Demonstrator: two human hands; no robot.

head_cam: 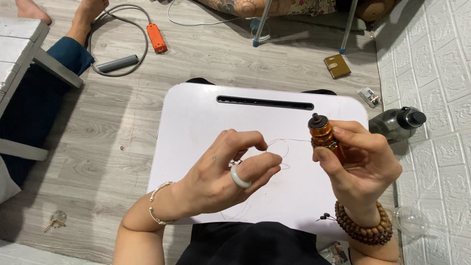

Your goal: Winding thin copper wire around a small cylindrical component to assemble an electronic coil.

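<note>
Small amber glass bottle with a dark knobbed stopper (324,135) sits upright in the right hand (360,164), over the right part of the white plastic lap table (196,127). Right-hand fingers are clamped round the bottle body, thumb across the front, stopper poking out above. A thin, nearly clear thread (284,142) loops from the bottle neck area across to the left hand (223,176); exact attachment point too fine to tell. Left-hand thumb and fingertips are pinched together on the thread, other fingers curled; a pale green-white ring (239,177) is on one finger.

Judgement on doing this well: keep the bottle steady and upright, hold the thread lightly taut so the loop stays open and doesn't snag, work close to the neck, pinch near the thread end for control. The thread is hard to see against the white top, so slack could tangle.

Around: silver bangle (159,203) on left wrist, brown wooden bead bracelet (365,228) on right wrist. Dark slot (265,102) runs along the table's far edge. On the grey wood-look floor (98,127): orange power strip (157,38) with grey cable, brown wallet (337,66), dark-capped clear water bottle (397,122) by the white wall. Another person's bare feet (88,14) top left.
</note>
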